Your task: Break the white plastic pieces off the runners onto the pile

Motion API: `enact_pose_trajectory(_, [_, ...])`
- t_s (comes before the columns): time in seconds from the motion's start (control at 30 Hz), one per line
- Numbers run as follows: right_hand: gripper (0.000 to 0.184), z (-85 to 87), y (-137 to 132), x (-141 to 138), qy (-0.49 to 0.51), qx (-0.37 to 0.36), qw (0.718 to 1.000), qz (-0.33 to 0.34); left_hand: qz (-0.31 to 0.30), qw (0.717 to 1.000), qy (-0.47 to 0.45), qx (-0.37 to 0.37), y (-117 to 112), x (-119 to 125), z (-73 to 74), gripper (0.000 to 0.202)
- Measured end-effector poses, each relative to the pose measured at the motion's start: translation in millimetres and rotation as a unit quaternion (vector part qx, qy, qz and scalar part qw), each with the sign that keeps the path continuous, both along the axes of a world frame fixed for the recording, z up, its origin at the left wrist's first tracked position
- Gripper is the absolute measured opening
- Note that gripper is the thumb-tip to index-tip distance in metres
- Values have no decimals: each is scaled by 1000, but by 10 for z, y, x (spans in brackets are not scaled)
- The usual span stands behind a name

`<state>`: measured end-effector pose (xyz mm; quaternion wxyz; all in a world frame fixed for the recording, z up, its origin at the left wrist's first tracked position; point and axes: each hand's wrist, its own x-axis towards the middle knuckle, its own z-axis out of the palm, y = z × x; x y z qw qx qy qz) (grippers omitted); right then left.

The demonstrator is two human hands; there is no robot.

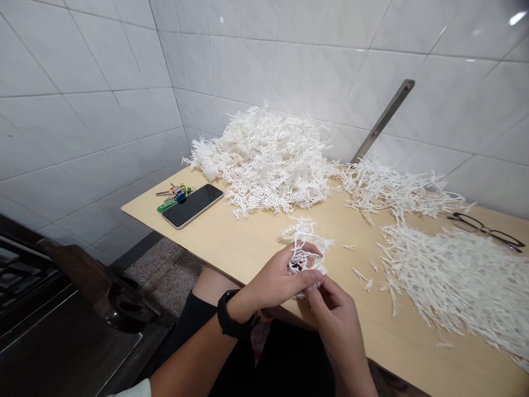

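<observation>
My left hand (285,278), with a black band on its wrist, is closed around a small clump of white branching plastic-looking strands (303,259). Close against it, my right hand (336,309) has its thumb and fingers pinched together at the lower edge of the clump. What exactly sits between those right fingertips is too small to make out. Both hands are over the front edge of the wooden table (243,248). Just beyond them, a few more white strands (306,229) lie on the tabletop. A large tangled heap of white strands (273,160) rises farther back.
On the right lie a loose pile of strands (397,187) and a flat spread of separate pieces (458,281), with glasses (487,229) beside them. A phone (193,205) and keys (176,193) rest at the left. A metal bar (384,121) leans near the tiled wall.
</observation>
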<state>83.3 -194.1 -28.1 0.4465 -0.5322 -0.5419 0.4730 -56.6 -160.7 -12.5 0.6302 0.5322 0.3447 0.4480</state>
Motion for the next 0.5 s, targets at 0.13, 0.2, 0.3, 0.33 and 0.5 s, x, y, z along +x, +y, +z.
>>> enact_pose_trajectory(0.13, [35, 22, -39, 14, -25, -2, 999, 44, 19, 999, -10, -36, 10, -34, -3, 26])
enact_pose_trajectory(0.2, [37, 30, -43, 16, -29, -6, 998, 54, 45, 998, -24, -38, -10, -30, -21, 24])
enact_pose_trajectory(0.3, [36, 35, -26, 5, -35, -8, 998, 44, 81, 996, -21, -24, -44, -5, -54, 23])
enact_pose_trajectory(0.33, [36, 35, -20, -2, -38, -9, 998, 39, 95, 995, -15, -18, -47, 3, -66, 23])
enact_pose_trajectory(0.5, [36, 2, -70, -6, -32, -18, 999, 29, 175, 984, -35, -14, 40, 2, -144, 23])
